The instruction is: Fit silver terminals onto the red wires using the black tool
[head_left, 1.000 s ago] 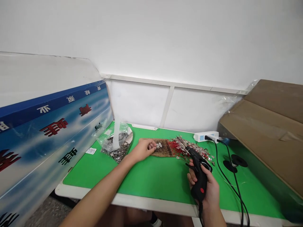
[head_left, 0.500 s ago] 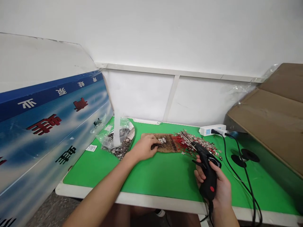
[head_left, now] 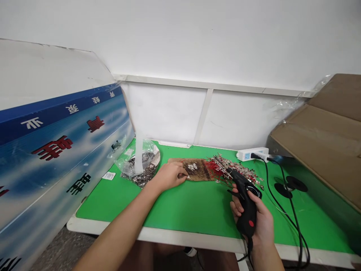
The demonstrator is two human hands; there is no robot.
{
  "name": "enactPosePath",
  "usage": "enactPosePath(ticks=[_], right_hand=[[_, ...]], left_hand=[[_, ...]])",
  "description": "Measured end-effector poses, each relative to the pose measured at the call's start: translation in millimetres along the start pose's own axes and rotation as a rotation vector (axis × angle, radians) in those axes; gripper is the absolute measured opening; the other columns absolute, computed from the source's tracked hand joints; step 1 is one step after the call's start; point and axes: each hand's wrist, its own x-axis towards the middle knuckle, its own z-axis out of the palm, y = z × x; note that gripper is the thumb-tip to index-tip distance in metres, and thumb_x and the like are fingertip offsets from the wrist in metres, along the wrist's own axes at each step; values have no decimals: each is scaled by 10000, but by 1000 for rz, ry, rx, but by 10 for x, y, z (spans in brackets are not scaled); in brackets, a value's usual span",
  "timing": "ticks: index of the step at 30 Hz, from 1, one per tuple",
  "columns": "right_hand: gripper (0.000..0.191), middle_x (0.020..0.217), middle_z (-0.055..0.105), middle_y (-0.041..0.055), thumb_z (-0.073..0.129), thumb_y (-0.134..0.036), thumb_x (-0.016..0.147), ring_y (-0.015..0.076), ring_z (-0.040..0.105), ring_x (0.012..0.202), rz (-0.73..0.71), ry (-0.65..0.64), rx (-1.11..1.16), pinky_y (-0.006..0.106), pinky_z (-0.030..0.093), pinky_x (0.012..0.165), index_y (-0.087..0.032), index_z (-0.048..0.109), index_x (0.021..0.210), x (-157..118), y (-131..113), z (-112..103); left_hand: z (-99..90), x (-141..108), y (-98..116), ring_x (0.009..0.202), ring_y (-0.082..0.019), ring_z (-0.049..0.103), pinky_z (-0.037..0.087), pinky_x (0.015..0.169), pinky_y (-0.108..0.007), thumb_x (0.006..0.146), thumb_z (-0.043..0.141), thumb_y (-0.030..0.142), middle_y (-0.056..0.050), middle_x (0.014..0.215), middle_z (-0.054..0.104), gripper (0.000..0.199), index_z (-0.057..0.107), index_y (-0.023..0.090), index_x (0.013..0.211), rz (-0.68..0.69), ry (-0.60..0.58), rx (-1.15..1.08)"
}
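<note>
While gripping glue gun (head_left: 244, 203) in right hand (head_left: 258, 222) at lower right, pinching metal piece (head_left: 187, 176) with left hand (head_left: 169, 176) at board (head_left: 197, 169), mid-frame; likely positioning it for gluing; nozzle needing to reach it.

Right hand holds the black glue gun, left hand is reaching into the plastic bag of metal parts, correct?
Not quite. In the head view the right hand does hold the black glue gun, but the left hand is at the brown board, pinching a small metal piece, beside the plastic bag.
</note>
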Motion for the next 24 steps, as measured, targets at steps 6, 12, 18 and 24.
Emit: enactPosePath(ticks=[6, 12, 18, 24], right_hand=[[426, 678, 480, 33, 728, -368, 756, 97, 324, 509, 43, -35, -11, 228, 301, 385, -69, 708, 1060, 17, -8, -33], [440, 806, 563, 66, 718, -362, 777, 83, 335, 518, 28, -42, -9, 225, 313, 397, -70, 693, 1105, 19, -2, -54], [398, 685, 468, 32, 702, -365, 801, 86, 322, 518, 11, -67, -10, 222, 320, 414, -48, 708, 1042, 30, 5, -71], [398, 887, 593, 74, 706, -349, 793, 80, 316, 529, -18, -48, -8, 231, 336, 417, -70, 702, 1077, 43, 7, -34]], left_hand=[[-22, 54, -22, 1031, -220, 623, 455, 857, -296, 883, 608, 321, -62, 1003, 693, 293, 764, 256, 1122, 109, 11, 99], [-22, 70, -29, 920, -198, 637, 435, 741, -283, 895, 593, 318, -52, 903, 700, 242, 789, 246, 1016, 105, -36, 90], [9, 51, -38, 911, -201, 640, 441, 796, -302, 923, 569, 350, -60, 859, 695, 247, 779, 221, 927, 107, 6, 73], [35, 85, -6, 868, -204, 631, 436, 809, -325, 931, 549, 357, -54, 831, 687, 266, 735, 203, 820, 129, -2, 164]])
